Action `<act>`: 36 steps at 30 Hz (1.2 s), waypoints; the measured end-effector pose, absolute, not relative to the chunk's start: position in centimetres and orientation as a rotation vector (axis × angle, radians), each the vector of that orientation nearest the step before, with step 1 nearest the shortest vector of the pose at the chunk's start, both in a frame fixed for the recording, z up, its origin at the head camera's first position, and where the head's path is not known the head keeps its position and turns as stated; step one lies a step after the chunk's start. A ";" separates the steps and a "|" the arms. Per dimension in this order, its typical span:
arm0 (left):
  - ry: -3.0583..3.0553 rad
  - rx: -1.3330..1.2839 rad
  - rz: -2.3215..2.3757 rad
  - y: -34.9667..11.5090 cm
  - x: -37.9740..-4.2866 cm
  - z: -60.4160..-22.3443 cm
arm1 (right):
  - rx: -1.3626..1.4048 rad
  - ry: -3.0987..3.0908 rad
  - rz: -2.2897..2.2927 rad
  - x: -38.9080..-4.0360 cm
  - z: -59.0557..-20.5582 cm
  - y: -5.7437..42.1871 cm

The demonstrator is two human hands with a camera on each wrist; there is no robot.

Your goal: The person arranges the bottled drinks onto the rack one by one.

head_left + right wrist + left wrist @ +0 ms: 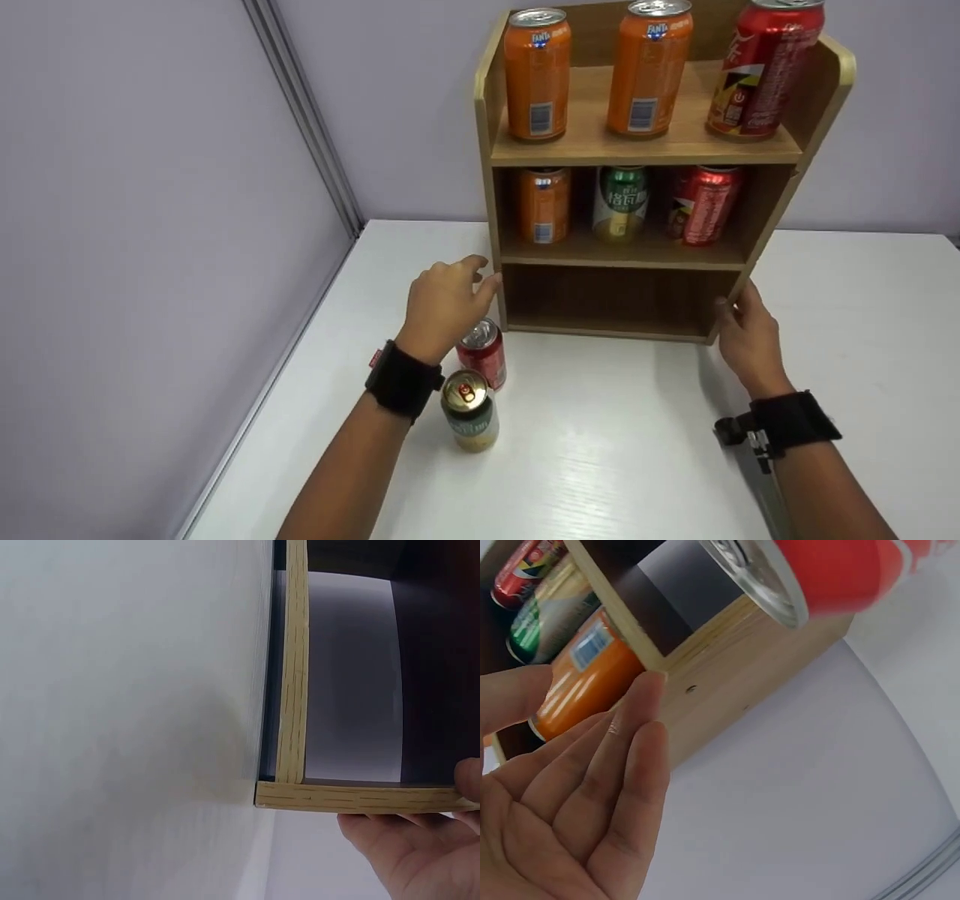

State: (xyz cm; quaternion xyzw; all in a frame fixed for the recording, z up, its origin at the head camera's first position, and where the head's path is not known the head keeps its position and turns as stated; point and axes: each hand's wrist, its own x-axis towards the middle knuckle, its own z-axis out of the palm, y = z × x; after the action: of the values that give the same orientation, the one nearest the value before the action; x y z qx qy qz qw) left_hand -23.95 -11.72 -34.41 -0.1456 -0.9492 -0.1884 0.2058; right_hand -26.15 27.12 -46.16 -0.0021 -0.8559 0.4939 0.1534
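Observation:
A wooden shelf point(622, 264) with three levels stands on the white table. My right hand point(750, 341) grips its right side panel low down, thumb inside and fingers along the outer face, as the right wrist view shows. At the left side panel is my left hand point(450, 307), fingers fairly straight and thumb apart, with fingertips right at the panel's front edge point(654, 664). Below this hand stand a red can point(484, 360) and a green can with a gold top point(471, 420), both upright on the table.
Two orange Fanta cans point(537, 82) point(649, 75) and a red Coca-Cola can point(769, 75) stand on the top level. The middle level holds an orange can point(545, 206), a green can point(621, 202) and a red can point(705, 206). A wall point(405, 112) rises behind.

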 end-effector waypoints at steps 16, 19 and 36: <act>-2.558 -0.671 -0.390 -13.0 -16.5 -36.0 | 0.029 -2.451 1.409 -26.1 -46.1 27.4; -2.560 -0.680 -0.386 -13.5 -15.5 -36.8 | 0.038 -2.446 1.425 -26.1 -46.2 27.5; -2.665 -0.612 -0.389 -14.4 -13.4 -41.5 | 0.064 -2.427 1.428 -26.1 -46.3 27.5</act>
State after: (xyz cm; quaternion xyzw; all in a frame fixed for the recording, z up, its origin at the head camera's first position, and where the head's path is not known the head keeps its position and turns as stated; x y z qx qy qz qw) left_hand -13.42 -14.45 -41.46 -0.2177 -0.9476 -0.1383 0.1886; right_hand -26.10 27.49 -46.27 0.0224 -0.8503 0.5002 0.1620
